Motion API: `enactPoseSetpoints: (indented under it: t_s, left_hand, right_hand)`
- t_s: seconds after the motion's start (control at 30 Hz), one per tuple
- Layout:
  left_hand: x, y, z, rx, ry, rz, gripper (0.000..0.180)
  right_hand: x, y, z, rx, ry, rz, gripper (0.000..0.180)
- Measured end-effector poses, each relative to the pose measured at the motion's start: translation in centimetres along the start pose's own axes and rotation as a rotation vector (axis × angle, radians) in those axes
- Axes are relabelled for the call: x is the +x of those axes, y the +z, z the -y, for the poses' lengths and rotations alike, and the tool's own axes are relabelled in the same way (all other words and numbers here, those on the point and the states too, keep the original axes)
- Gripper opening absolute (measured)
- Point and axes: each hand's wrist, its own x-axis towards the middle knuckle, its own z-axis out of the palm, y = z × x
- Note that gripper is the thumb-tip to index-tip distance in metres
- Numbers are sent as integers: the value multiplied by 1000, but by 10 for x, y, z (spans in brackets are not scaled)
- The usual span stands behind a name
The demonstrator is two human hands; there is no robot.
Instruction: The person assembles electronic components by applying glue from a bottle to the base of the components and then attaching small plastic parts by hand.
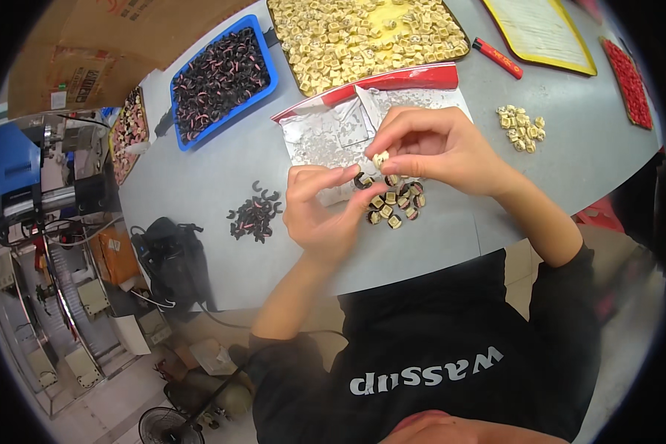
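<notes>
The left hand (322, 211) is pinched nearly closed on a small, black, curved, plastic-looking piece (360, 180); the right hand (440, 148) tightly pinches a small, cream, blocky piece (379, 160) close by, over the smooth grey desk (444, 240). I think a bad squeeze could make either one slip and get lost in the cream-and-black pile of little pieces (394, 203) just below.

left hand (322, 207), right hand (442, 152) near it, both with fingers (401, 124) pinched
</notes>
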Motion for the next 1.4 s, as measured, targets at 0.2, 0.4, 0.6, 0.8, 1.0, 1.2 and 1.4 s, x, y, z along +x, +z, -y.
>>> enactPoseSetpoints:
  t_s: [0.2, 0.4, 0.6, 0.8, 1.0, 1.2, 1.4]
  left_hand:
    - [0, -2, -1, 7, 20, 27, 56]
    - [2, 3, 4, 7, 63, -37, 55]
    - [4, 3, -2, -10, 82, -31, 50]
    - [-4, 0, -6, -50, 80, 9, 47]
    - [-3, 0, -7, -54, 105, 21, 45]
    - [-3, 3, -8, -65, 118, 6, 46]
    - [0, 4, -10, -55, 150, 11, 47]
  right_hand:
    - [-3, 7, 1, 154, 183, -53, 15]
    - [-3, 6, -2, 90, 245, -40, 17]
    - [-5, 7, 0, 128, 263, -15, 17]
    - [-5, 9, 2, 291, 429, 76, 29]
    - [-7, 11, -5, 406, 408, 65, 43]
    - [-9, 13, -8, 439, 345, 68, 47]
    - [-10, 14, -10, 451, 328, 57, 47]
